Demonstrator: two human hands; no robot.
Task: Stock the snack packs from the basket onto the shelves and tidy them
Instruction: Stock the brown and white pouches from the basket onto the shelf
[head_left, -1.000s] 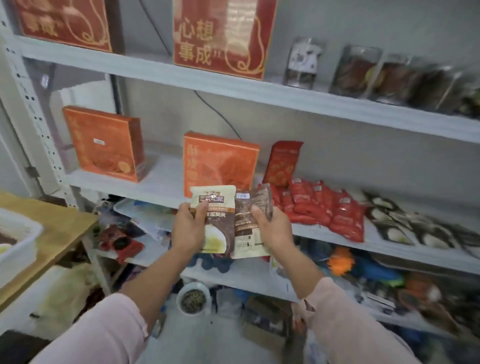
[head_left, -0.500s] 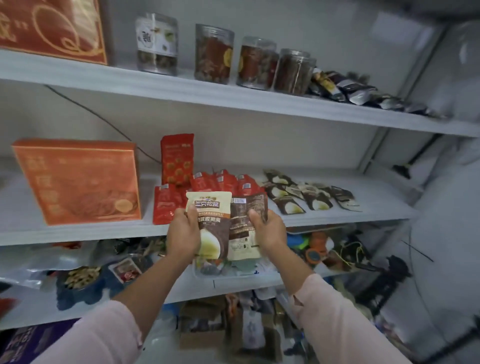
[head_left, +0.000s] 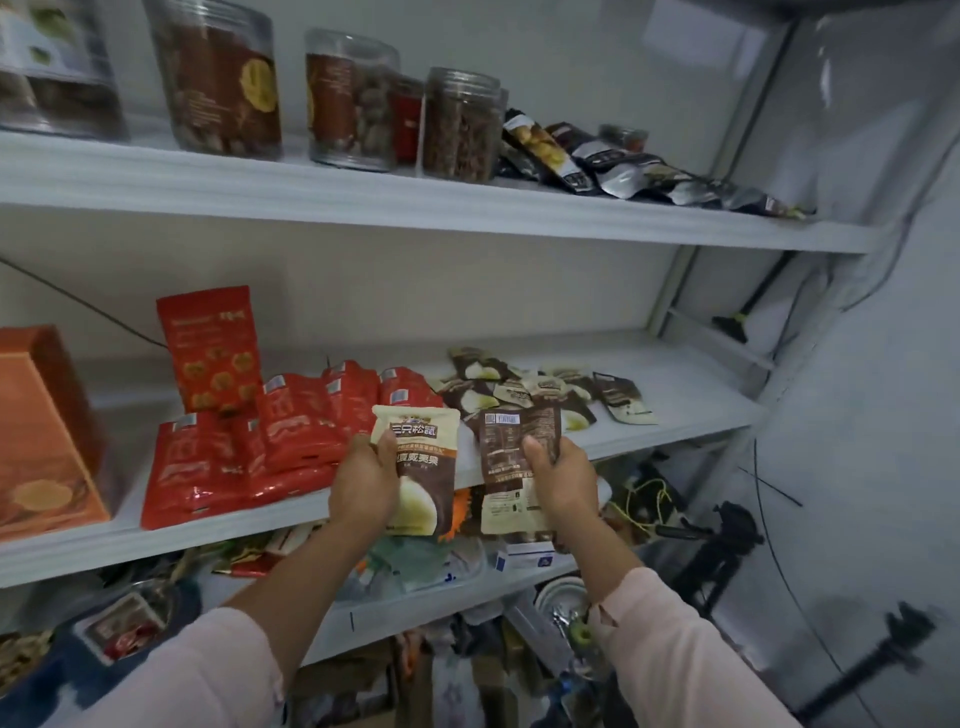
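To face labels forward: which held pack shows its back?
The right pack, in the right hand: barcode and print face out; the left pack, in the left hand, shows its logo.

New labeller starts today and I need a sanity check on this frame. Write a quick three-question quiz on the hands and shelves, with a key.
1. Multiple choice: what does the left hand hold? A) an orange box B) a brown-and-cream pack C) a clear jar
2. True or false: the right hand holds nothing.
3. Fill in: on the middle shelf, the loose brown-and-cream packs lie to the ___ of the red packs.

Key
1. B
2. False: it grips a second pack, with the back side facing the camera.
3. right
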